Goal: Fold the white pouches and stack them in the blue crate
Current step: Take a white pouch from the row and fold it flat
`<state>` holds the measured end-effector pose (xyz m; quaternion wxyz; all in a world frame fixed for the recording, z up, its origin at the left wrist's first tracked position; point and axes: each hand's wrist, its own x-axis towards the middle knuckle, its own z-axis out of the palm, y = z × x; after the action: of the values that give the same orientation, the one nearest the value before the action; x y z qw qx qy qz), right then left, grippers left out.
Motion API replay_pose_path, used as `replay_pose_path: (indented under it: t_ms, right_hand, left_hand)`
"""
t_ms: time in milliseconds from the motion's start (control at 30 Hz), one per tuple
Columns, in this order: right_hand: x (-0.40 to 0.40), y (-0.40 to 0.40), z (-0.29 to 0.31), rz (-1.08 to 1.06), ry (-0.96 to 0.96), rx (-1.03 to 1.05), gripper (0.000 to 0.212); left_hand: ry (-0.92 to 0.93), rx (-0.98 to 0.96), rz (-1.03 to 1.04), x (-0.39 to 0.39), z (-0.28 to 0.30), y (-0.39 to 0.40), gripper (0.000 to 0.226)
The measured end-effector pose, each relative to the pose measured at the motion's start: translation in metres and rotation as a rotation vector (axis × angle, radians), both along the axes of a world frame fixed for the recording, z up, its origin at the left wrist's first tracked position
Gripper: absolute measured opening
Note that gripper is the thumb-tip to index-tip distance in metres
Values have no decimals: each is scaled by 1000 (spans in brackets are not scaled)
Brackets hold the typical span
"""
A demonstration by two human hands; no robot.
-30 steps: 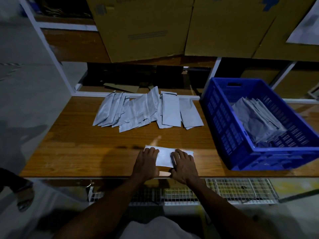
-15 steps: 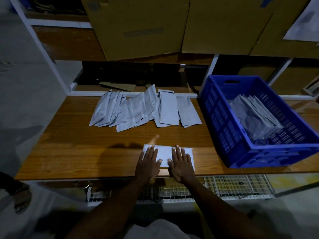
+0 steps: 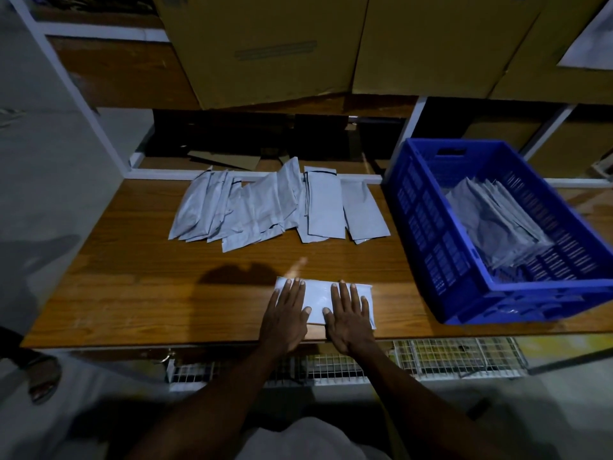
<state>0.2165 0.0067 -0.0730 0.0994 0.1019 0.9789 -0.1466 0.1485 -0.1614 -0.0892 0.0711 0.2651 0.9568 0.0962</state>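
A folded white pouch lies near the front edge of the wooden table. My left hand presses flat on its left part, fingers straight. Beside it, my right hand lies flat on the right part, fingers spread. Several unfolded white pouches are fanned out in a row at the back of the table. The blue crate stands at the right, with a stack of several folded pouches inside it.
Large cardboard boxes sit on the shelf above the table. A white metal frame borders the table at the back left. A wire mesh rack lies below the table's front edge. Someone's sandalled foot is at the far left.
Both hands have gone from curled fingers on the pouch to flat, straight fingers, sliding forward over it and pressing it down. The pouch has stayed in place.
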Motion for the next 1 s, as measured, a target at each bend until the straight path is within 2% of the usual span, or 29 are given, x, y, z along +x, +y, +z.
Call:
replay_pose_path:
  t_ms: [133,433,833,1000]
  right_hand:
    - [-2,1,3,9,-21,12,88]
    - [-6,3,7,26,-110,31,67]
    - [-9,6,15,50,-159,3,67]
    - [-22,20,34,66,-158,-83,65]
  left_hand:
    - [14,20,21,0,-3,1,70]
    - [-11,9,22,1,-1,2,65]
    - [-46,11,19,0,7,2,66]
    - [-99,-90,-36,-11,25,5,66]
